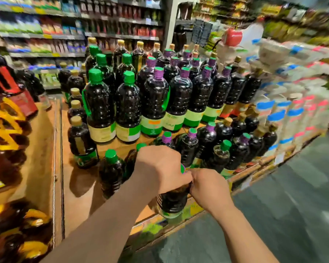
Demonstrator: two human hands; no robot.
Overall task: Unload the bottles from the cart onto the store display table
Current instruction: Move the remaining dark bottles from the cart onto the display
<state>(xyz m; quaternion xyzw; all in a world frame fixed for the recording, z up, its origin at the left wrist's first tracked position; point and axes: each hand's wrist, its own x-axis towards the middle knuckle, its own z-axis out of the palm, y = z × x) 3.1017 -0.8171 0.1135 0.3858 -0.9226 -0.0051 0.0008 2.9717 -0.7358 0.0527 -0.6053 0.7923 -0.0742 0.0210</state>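
A dark bottle (172, 201) with a purple neck band and green cap stands at the front edge of the wooden display table (80, 186). My left hand (160, 168) grips its top from the left. My right hand (207, 186) grips its neck from the right, touching the left hand. The bottle's cap is mostly hidden by my fingers. A green-capped dark bottle (111, 173) stands just left of my left hand. Several more dark bottles (154, 99) fill the table behind. No cart is in view.
Stacked packs of clear bottles (285, 114) with blue and pink labels stand on the right of the table. Yellow-handled dark jugs (6, 133) crowd the left side. Store shelves (46, 35) run along the back. Grey floor (292, 196) lies to the right.
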